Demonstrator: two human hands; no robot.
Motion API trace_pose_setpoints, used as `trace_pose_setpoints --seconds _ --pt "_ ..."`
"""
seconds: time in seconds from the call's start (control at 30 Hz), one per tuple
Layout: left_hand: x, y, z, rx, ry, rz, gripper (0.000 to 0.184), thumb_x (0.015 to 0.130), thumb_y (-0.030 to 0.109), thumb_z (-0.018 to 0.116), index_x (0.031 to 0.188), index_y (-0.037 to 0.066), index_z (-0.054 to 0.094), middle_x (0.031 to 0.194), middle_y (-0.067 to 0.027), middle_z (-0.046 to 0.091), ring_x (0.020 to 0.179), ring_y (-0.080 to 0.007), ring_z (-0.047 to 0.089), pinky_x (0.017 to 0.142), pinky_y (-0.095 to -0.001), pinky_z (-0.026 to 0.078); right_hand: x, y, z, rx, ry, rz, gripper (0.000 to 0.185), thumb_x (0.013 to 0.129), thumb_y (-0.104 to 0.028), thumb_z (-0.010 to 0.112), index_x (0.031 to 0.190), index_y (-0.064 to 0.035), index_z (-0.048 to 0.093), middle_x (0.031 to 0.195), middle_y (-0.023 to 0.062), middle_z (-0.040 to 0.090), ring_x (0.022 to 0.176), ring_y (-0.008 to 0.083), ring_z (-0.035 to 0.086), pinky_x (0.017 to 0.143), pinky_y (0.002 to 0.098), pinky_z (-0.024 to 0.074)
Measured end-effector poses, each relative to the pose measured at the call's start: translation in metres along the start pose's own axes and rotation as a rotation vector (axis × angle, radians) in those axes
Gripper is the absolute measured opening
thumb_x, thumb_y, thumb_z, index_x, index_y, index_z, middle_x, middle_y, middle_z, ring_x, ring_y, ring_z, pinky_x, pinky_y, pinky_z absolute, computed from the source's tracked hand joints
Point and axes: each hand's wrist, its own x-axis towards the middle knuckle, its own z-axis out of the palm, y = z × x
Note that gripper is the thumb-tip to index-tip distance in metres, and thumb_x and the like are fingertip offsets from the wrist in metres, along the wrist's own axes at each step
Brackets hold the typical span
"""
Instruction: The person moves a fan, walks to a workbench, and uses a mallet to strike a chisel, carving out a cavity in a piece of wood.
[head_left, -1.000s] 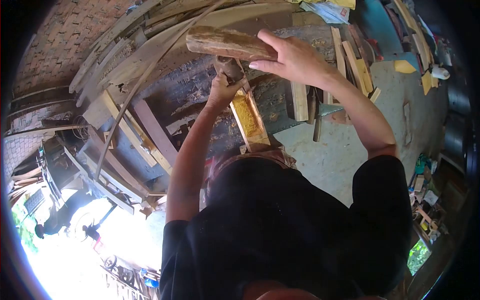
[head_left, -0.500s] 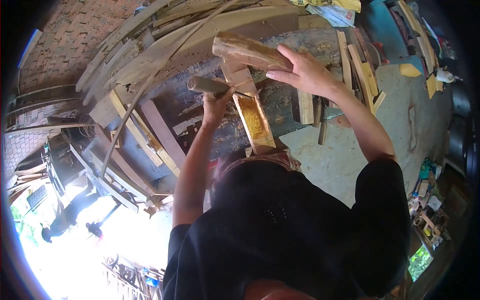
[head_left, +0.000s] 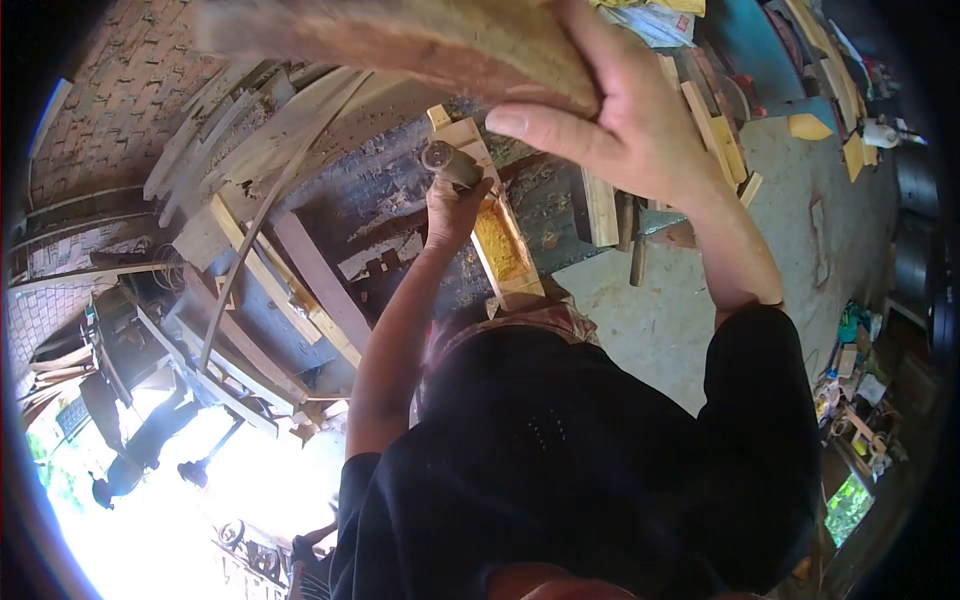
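Note:
My left hand (head_left: 455, 212) is closed around the wooden handle of a chisel (head_left: 450, 163), whose butt end faces up; the blade is largely hidden. Under and beside that hand lies a narrow wooden piece (head_left: 522, 292) with a long hollow cut in it, full of yellow shavings. My right hand (head_left: 645, 135) grips a thick, rough wooden block (head_left: 420, 45) between thumb and fingers. The block is raised close to the camera, apart from the chisel, and runs past the top edge of the view.
Long boards (head_left: 318, 270) lie on the left of the dark workbench. Wooden strips (head_left: 600, 212) lie to the right, near the grey floor (head_left: 640, 320). A thin curved strip (head_left: 270, 185) crosses the left side. Another person (head_left: 140, 440) is in the bright area at lower left.
My right hand has lifted the wooden block up toward the camera. The chisel handle has tipped more upright in my left hand, its butt end shifting right.

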Motion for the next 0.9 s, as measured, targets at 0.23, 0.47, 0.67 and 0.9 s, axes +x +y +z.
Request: trace_pose_setpoints --seconds 0.23,0.47,0.67,0.9 --pt "0.011 0.001 -0.005 -0.098 -0.044 0.028 0.024 0.083 0.004 0.07 0.102 0.003 0.055 0.09 -0.0032 0.061 0.082 -0.0092 0.057 0.071 -0.0249 0.048 -0.028 0.03 0.004 -0.155 -0.843 0.637 0.057 0.084 -0.05 0.066 0.114 -0.0039 0.049 0.082 0.0181 0.065 0.08 0.033 0.066 0.071 0.0406 0.0505" --pt "-0.006 0.018 -0.007 0.041 -0.022 -0.01 0.025 0.084 0.007 0.071 0.103 0.003 0.057 0.09 -0.0019 0.064 0.08 -0.0088 0.058 0.071 -0.0248 0.048 -0.019 0.007 0.0 0.024 -0.57 0.53 0.063 0.082 -0.047 0.069 0.121 -0.0023 0.048 0.089 0.0189 0.067 0.083 0.0325 0.067 0.072 0.0409 0.0509" --pt "-0.009 -0.012 0.004 -0.239 0.08 -0.009 0.026 0.082 0.002 0.071 0.104 0.004 0.058 0.094 -0.0025 0.066 0.084 -0.0084 0.061 0.074 -0.0253 0.05 -0.009 -0.006 -0.001 0.101 -0.331 0.204 0.058 0.083 -0.041 0.071 0.12 -0.0028 0.048 0.086 0.0178 0.066 0.082 0.0265 0.068 0.072 0.0372 0.0521" --pt "0.001 -0.001 -0.01 -0.401 0.08 -0.032 0.027 0.082 0.0 0.07 0.103 0.004 0.054 0.095 -0.0046 0.064 0.087 -0.0108 0.06 0.08 -0.0266 0.05 -0.053 0.049 0.03 -0.199 -0.773 0.542 0.057 0.084 -0.049 0.066 0.118 -0.0056 0.047 0.074 0.0157 0.063 0.068 0.0311 0.066 0.064 0.0416 0.0511"
